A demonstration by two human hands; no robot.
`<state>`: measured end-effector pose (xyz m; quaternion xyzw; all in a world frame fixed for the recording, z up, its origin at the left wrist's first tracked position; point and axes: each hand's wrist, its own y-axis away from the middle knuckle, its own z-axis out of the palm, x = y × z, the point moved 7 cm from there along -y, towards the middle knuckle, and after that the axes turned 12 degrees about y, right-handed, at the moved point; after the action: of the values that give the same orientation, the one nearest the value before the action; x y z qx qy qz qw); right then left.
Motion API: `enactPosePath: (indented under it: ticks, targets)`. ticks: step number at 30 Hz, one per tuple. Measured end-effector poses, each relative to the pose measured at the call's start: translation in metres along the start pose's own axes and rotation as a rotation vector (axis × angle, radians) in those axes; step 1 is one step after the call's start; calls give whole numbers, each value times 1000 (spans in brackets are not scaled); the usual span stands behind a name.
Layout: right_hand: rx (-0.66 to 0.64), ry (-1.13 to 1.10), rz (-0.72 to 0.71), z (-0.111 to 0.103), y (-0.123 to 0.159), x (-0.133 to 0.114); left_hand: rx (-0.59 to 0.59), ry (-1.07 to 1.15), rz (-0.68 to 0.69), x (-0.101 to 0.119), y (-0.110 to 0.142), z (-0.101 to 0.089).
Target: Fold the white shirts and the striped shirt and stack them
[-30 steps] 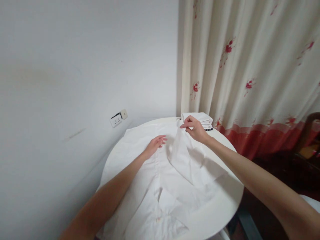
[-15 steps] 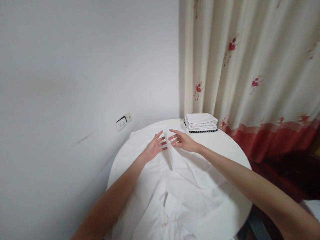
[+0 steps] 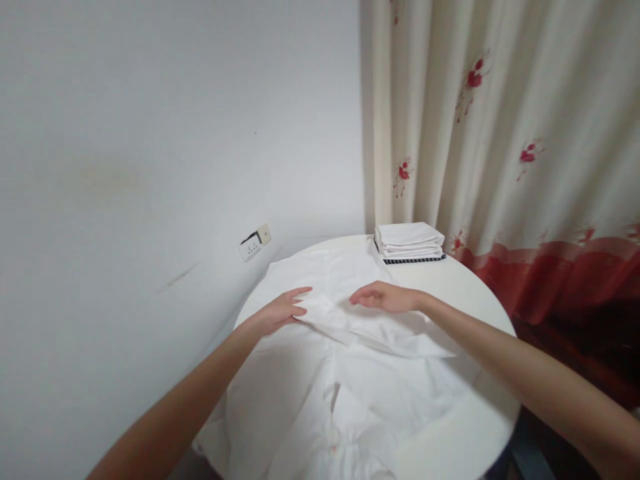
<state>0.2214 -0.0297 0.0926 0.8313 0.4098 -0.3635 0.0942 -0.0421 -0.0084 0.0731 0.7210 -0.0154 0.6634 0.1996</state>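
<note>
A white shirt lies spread over a round white table. Part of it is folded over toward the left, leaving a flap across the middle. My left hand rests flat on the cloth at the flap's left end, fingers stretched out. My right hand lies palm down on the same flap a little to the right, its fingers extended and slightly curved. Neither hand holds anything.
A stack of folded white cloths sits at the table's far edge on something dark-edged. A cream curtain with red flowers hangs behind. A wall socket is on the grey wall to the left.
My right hand let go of the raised piece of the shirt and brought it down leftward. Both hands now lie flat on the folded flap, moved nearer to me.
</note>
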Motion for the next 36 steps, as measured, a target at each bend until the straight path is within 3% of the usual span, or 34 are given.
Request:
enactPosePath:
  ticks: [4,7,10,13,17,21,26,32,36]
  targets:
    - [207,328,208,-35,32,52,39,-229,187,33,26,-3]
    - [205,352,275,-39,50,76,149,-259,348,70,50,-12]
    - [204,299,271,-35,55,84,294,-179,409,86,61,-38]
    - [241,248,247,-31,52,86,436,-99,408,75,55,-75]
    - [316,221,270,-30,41,92,509,-90,355,36,31,-123]
    - [313,344,320,-24,37,95,573,-236,327,7,10,-151]
    - [312,544,449,-21,49,95,606,-446,382,6,-16,-155]
    - [322,625,578,-22,57,95,631,-457,400,24,-56,-155]
    - [343,636,612,-18,57,93,662,-462,397,23,-75,-151]
